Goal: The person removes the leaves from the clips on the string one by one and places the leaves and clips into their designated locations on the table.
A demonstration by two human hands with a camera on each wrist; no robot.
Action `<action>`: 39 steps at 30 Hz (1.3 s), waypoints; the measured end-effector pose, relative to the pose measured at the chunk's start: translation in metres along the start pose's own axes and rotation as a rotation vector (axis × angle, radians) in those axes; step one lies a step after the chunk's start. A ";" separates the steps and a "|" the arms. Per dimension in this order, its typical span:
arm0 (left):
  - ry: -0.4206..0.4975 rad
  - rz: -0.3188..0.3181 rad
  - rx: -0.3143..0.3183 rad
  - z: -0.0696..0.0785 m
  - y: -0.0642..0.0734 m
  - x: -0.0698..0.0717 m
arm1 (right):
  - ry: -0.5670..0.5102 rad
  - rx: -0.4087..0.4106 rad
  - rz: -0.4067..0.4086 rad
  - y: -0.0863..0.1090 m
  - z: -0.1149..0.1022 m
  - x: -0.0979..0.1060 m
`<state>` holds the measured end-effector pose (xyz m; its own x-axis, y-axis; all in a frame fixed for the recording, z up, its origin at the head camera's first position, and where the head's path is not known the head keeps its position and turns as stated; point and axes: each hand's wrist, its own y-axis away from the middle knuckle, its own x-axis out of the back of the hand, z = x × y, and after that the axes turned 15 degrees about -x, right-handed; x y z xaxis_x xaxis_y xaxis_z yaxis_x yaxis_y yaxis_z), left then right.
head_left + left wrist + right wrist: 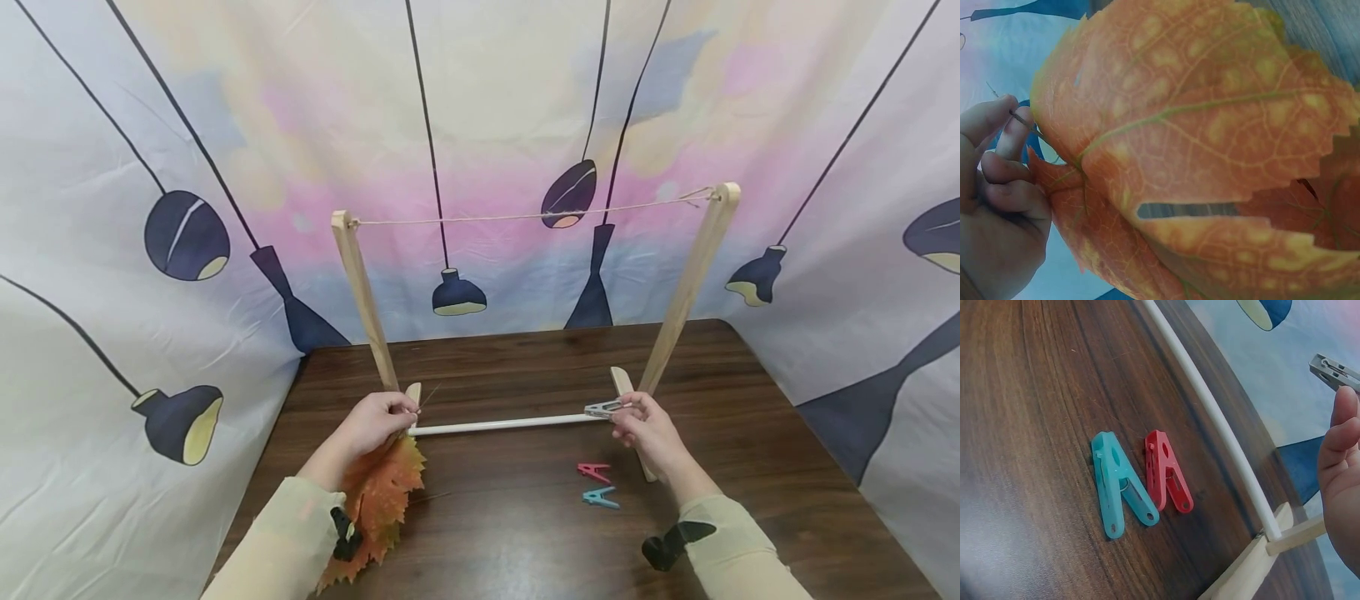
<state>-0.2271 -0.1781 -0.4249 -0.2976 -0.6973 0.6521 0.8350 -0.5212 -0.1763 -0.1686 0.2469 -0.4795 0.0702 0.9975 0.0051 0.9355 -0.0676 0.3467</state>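
Note:
My left hand (380, 423) pinches the thin stem of an orange artificial leaf (386, 492), which hangs down below the wrist. In the left wrist view the leaf (1197, 125) spreads wide, with yellowish veins, and fingertips hold its stem at the left edge. A grey clothespin (602, 409) is pinched between thumb and fingers of my right hand (649, 432), near the right post of a wooden frame. The clothespin (1334, 371) points away from the fingers in the right wrist view. Both hands are held below the string (480, 219) tied across the frame's tops.
A red clothespin (593, 472) and a blue clothespin (601, 497) lie on the dark wooden table (510, 533). The frame has a left post (365, 304), a right post (688, 287) and a white crossbar (510, 423) low between them. Behind hangs a patterned cloth (487, 108).

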 end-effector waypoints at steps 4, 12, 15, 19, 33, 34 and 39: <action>-0.010 0.004 -0.007 -0.005 0.004 0.001 | 0.001 -0.009 -0.002 0.001 0.001 0.000; -0.041 0.002 0.001 -0.010 0.010 0.001 | 0.010 -0.016 0.003 0.002 0.004 0.001; -0.039 0.002 0.008 -0.011 0.012 0.000 | 0.020 -0.022 0.007 0.002 0.004 0.001; -0.041 0.011 0.028 -0.014 0.014 -0.001 | 0.035 -0.026 0.010 0.002 0.004 0.000; -0.010 -0.005 0.051 -0.024 0.027 0.004 | -0.013 -0.035 -0.010 -0.003 0.018 -0.003; -0.001 -0.014 0.049 -0.025 0.028 0.005 | -0.022 -0.037 -0.016 -0.003 0.018 -0.003; 0.053 -0.049 0.054 -0.029 0.034 0.006 | -0.041 -0.045 -0.032 -0.003 0.021 -0.005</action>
<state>-0.2137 -0.2146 -0.4484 -0.3616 -0.6971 0.6191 0.8422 -0.5290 -0.1038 -0.1639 0.2420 -0.5005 0.0559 0.9974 -0.0446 0.9211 -0.0343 0.3878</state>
